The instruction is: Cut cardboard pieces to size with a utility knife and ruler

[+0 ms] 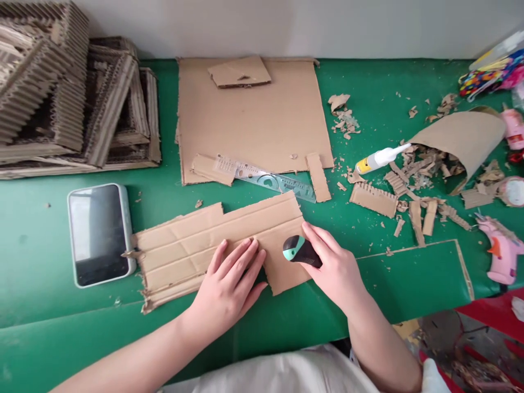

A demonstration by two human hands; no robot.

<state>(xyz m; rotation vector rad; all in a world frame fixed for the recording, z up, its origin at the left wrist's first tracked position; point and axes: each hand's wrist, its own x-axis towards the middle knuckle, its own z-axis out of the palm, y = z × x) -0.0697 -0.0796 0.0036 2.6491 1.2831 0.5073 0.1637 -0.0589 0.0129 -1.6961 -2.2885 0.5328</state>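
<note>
A torn-edged piece of cardboard [176, 240] with long crease lines lies flat on the green table. My left hand [231, 284] rests on its lower edge, fingers stretched out and pressing down. In my right hand [333, 267] is a black and teal handle, which looks like a utility knife [301, 251]; its blade is hidden from view. The fingertips of that hand touch the right edge of the cardboard. Just beyond the piece lies a clear plastic ruler [266, 177], beside a small cardboard strip [318, 177].
A larger cardboard sheet [254, 120] lies at the back. Corrugated cardboard frames [118, 109] are stacked at left, near a phone [98, 234]. To the right are a glue bottle [380, 158], cardboard scraps [372, 199], a curved cardboard piece [458, 136] and a pink glue gun [501, 251].
</note>
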